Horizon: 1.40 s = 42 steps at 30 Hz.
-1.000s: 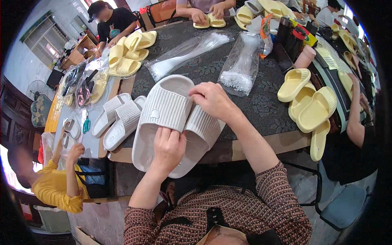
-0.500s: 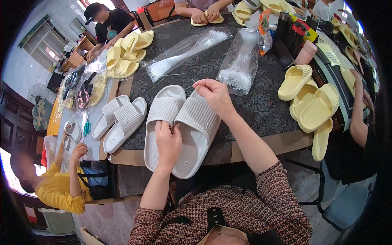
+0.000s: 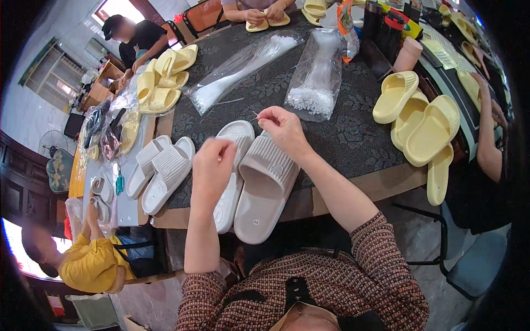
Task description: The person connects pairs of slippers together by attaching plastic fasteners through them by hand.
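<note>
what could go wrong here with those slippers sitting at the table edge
The pair of pale grey ribbed foam slippers overhangs the table's wooden edge toward the lap, so a nudge might drop it.

The right hand pinches something thin, too small to identify; it might slip from the fingers.

The left hand is raised above the slippers, apparently not pinning them.

We see a dark patterned table (image 3: pixel 353 138) carrying 2 grey slippers (image 3: pixel 251 179) at its near edge, 2 clear plastic bags (image 3: pixel 317 77) (one long) mid-table — and yellow slippers (image 3: pixel 419 124) at right.
</note>
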Each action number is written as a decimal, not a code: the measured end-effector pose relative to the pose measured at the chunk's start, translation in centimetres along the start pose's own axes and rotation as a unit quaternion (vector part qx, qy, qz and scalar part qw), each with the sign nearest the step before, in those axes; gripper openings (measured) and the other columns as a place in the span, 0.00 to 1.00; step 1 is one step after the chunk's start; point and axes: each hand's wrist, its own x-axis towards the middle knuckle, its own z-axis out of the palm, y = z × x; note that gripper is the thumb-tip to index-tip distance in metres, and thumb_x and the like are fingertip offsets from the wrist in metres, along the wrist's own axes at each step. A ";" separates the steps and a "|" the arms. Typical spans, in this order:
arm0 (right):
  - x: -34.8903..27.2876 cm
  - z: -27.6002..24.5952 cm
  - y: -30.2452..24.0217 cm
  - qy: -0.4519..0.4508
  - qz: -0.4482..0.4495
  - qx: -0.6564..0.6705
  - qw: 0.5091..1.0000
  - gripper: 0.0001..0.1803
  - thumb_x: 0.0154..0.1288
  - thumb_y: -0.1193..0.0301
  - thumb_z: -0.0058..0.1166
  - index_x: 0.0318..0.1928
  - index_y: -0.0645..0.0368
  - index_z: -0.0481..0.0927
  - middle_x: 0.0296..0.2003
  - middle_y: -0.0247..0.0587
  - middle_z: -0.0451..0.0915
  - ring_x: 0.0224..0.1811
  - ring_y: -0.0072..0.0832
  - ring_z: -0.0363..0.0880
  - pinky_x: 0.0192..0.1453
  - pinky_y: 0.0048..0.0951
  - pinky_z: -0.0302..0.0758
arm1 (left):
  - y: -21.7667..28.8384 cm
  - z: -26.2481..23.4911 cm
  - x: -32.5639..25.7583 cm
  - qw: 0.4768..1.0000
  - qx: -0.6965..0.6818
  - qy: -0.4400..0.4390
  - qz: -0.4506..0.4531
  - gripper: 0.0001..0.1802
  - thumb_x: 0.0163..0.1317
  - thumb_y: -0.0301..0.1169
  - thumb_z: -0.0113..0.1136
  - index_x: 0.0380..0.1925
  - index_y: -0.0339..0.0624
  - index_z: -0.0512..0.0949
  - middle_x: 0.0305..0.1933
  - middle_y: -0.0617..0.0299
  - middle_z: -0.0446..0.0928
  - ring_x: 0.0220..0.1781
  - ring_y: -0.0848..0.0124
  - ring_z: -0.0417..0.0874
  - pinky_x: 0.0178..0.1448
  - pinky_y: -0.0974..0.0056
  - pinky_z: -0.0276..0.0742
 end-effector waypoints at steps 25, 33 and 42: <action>-0.8 0.7 0.1 0.010 -0.017 -0.099 0.995 0.08 0.56 0.73 0.53 0.33 0.65 0.78 0.27 0.48 0.82 0.31 0.37 0.83 0.37 0.33 0.77 | -4.9 5.5 4.6 0.842 -0.476 -0.128 -0.221 0.02 0.60 0.26 0.59 0.32 0.40 0.77 0.26 0.69 0.75 0.23 0.82 0.71 0.28 0.76 0.66; -0.6 0.6 0.4 0.008 -0.006 -0.097 0.995 0.09 0.57 0.72 0.53 0.34 0.65 0.79 0.27 0.48 0.82 0.31 0.37 0.83 0.37 0.33 0.76 | -4.8 5.7 4.5 0.833 -0.494 -0.119 -0.217 0.05 0.59 0.25 0.58 0.35 0.40 0.77 0.27 0.68 0.77 0.25 0.83 0.71 0.29 0.77 0.65; -0.8 0.5 0.8 0.002 -0.019 -0.109 0.994 0.08 0.56 0.72 0.53 0.34 0.64 0.78 0.27 0.48 0.82 0.31 0.37 0.83 0.37 0.33 0.77 | -4.8 5.7 4.5 0.841 -0.482 -0.143 -0.200 0.05 0.60 0.29 0.61 0.34 0.42 0.78 0.27 0.70 0.76 0.26 0.84 0.71 0.29 0.77 0.66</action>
